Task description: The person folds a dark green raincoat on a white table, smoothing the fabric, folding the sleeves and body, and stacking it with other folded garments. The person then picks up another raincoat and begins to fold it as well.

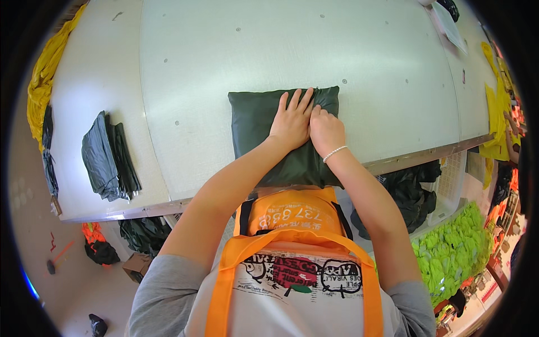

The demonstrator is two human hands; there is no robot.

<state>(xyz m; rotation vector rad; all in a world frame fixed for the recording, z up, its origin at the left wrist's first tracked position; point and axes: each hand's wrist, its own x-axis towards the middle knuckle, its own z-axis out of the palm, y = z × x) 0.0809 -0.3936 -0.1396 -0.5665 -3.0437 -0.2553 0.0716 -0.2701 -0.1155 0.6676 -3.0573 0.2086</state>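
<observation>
A dark green square of soft, shiny fabric, folded and padded-looking (pixel 251 119), lies on the table at its front edge, in front of my body. On it my left hand (pixel 290 124) rests flat, fingers stretched out and pointing away from me. Right beside it my right hand (pixel 327 132) is closed, with fingertips pinching the fabric along a crease near the right side. The pinched bit itself is mostly covered by the fingers. A white beaded bracelet (pixel 335 154) circles my right wrist.
Dark green folded pieces (pixel 106 160) lie on the table (pixel 196 67) at left. Yellow fabric (pixel 49 67) hangs past its left edge. Below at right are a white crate (pixel 452 177) with dark fabric and a heap of lime-green fabric (pixel 452 247). A cardboard box (pixel 136 266) stands below left.
</observation>
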